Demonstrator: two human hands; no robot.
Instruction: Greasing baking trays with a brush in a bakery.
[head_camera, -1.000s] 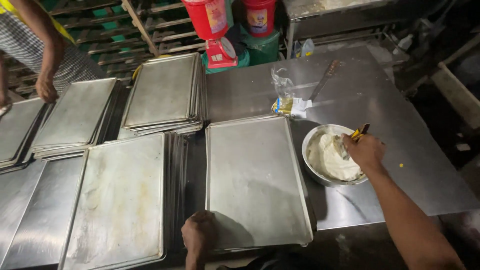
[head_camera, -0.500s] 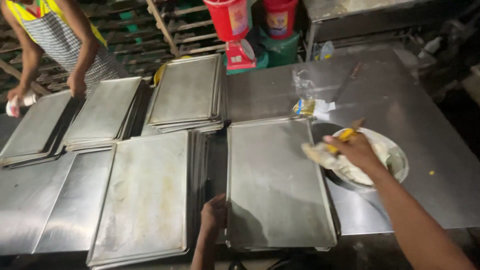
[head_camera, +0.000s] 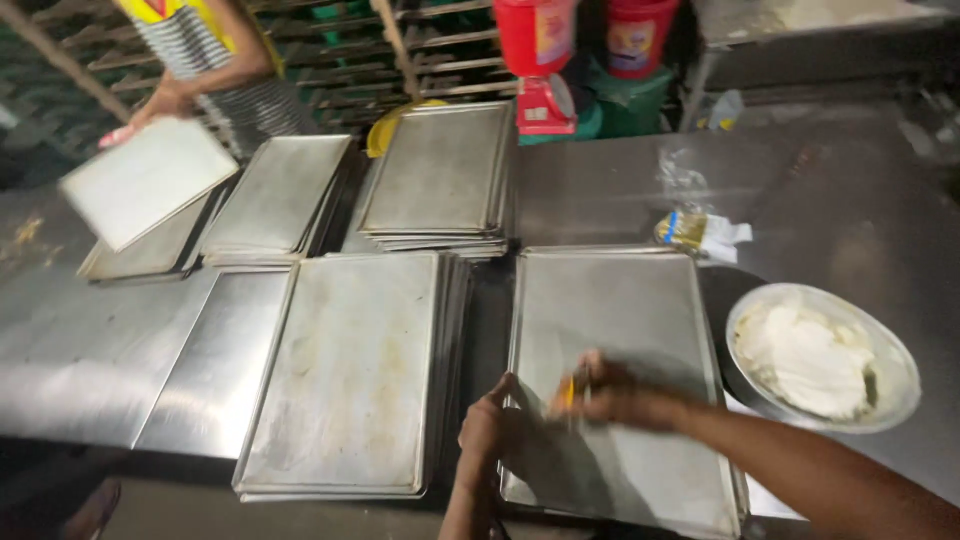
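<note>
Well left of the fingers: stack of greased trays, bare steel sheet. Far beyond them: three more tray stacks, red buckets, a red scale. Up and right of the fingertips: crumpled wrapper. Far upper left: a co-worker's hand lifting a pale tray.

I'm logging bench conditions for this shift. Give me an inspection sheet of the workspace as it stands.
Surface: steel table, dull, smeared.
Job's things: baking tray under both hands; metal bowl of white paste to its right.
Clutter: tray stacks; crumpled wrapper.
Hands: left hand grips the tray's near left edge; right hand, blurred, holds a yellow-handled tool on the tray.
Cables: nothing seen.
Surroundings: another person tilting a tray; red buckets; racks behind.
</note>
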